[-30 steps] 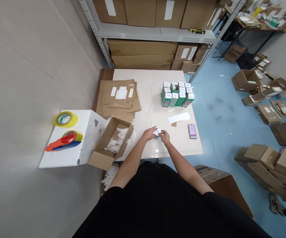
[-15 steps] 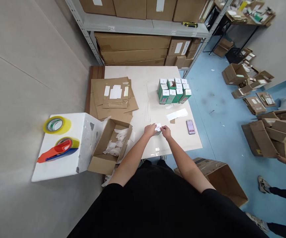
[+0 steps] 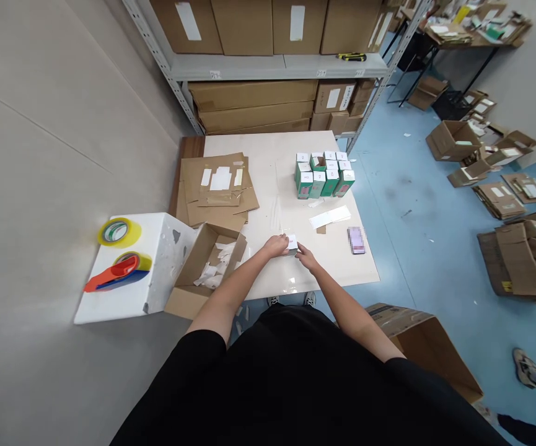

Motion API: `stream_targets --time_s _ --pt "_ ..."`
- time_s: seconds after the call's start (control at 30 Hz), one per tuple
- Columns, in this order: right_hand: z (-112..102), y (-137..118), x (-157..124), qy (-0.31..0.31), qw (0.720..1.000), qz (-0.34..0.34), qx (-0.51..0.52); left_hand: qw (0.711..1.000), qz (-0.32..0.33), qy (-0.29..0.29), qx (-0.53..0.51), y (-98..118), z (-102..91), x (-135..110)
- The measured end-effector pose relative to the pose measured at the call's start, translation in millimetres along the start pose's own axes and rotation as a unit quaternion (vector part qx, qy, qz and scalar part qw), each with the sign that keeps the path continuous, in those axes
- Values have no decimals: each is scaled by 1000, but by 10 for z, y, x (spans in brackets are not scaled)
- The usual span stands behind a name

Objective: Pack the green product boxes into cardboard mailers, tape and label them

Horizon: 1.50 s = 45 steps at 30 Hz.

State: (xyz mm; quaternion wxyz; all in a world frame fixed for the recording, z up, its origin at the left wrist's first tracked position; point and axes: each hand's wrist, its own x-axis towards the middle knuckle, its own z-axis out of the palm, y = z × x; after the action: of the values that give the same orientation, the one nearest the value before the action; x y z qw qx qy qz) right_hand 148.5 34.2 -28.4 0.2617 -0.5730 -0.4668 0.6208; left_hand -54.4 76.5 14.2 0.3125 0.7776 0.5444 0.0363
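Observation:
A small box with a white top [image 3: 292, 241] stands near the front edge of the table, between my two hands. Around its left side my left hand [image 3: 277, 246] is closed. The fingers of my right hand [image 3: 307, 256] pinch at its right edge. Further back on the table stands a cluster of several green boxes with white tops [image 3: 318, 181], one of them with its top open. White paper strips [image 3: 330, 216] lie between that cluster and my hands. To the right rests a small purple stack [image 3: 356, 240], blurred in the picture.
An open carton [image 3: 186, 300] with paper scraps and flattened cardboard [image 3: 188, 186] are at left. Tape rolls [image 3: 131, 232] and a red tape dispenser [image 3: 112, 274] lie on a white foam block [image 3: 109, 306]. A shelf [image 3: 272, 67] stands behind; a large carton [image 3: 435, 353] is at right.
My right hand has shifted slightly down along the small box's right side. The left hand still holds the box. The whole view has tilted a little.

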Motion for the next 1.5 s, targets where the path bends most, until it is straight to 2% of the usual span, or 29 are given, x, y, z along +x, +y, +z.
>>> stream_targets --time_s 0.27,0.53,0.8,0.9,1.03,1.23,1.3,1.37,1.43,1.5 --pt "-42 99 72 -44 999 -7 -16 1000 12 6 -9 -131 71 -76" --pt "-71 88 96 -39 998 -21 -49 1000 15 -2 12 -38 62 -65" --pt "-180 43 81 -69 996 -23 -52 994 7 -79 75 90 -83 50" --pt "-168 29 93 -75 996 -16 -51 996 8 -72 55 55 -124 48" --pt "-139 33 105 -75 996 -6 -47 999 -5 -35 -20 -1 -172 37" --pt "-157 15 71 -62 997 26 -33 996 24 -88 -26 -59 -299 65" --pt "-163 -14 58 -69 997 28 -25 997 7 -51 -60 -93 -293 60" --pt "-149 -43 48 -76 997 25 -18 991 -50 23 -121 -119 -233 60" --pt "-117 -62 40 -78 997 23 -14 959 -156 117 -204 -119 -124 83" --pt "-79 -65 33 -75 997 27 -11 909 -253 185 -275 -85 12 131"
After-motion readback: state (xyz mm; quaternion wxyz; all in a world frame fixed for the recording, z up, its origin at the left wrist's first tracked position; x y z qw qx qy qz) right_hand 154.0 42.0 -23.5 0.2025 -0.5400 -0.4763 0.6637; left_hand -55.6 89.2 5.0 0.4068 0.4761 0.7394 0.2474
